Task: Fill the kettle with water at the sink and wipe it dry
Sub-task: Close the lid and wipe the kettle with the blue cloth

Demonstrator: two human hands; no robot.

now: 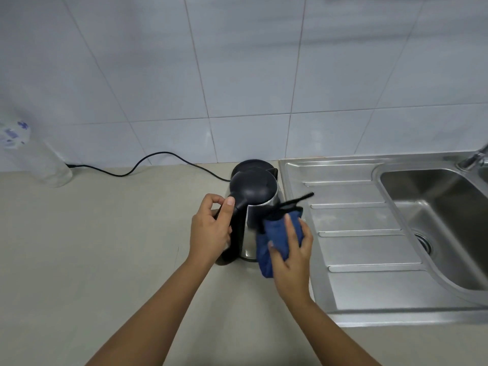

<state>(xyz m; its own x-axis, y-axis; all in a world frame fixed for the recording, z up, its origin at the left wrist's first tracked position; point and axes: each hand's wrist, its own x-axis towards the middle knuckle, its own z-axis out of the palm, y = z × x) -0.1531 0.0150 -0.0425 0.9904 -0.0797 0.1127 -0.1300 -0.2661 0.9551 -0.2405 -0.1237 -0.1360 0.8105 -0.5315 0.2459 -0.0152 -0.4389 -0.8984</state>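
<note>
A steel kettle (250, 223) with a black lid and black handle stands on the beige counter just left of the sink unit. My left hand (211, 231) grips its handle, thumb up near the lid. My right hand (291, 249) presses a folded dark blue cloth (274, 239) against the kettle's right side. A black loop of the cloth sticks out toward the drainboard. Part of the kettle's steel wall is hidden behind the cloth.
The kettle's black base (253, 165) sits behind it, its cord (148, 162) running left along the wall. A clear plastic bottle (39, 159) stands at the far left. The steel drainboard (356, 233), basin (443, 228) and tap (475, 159) lie to the right.
</note>
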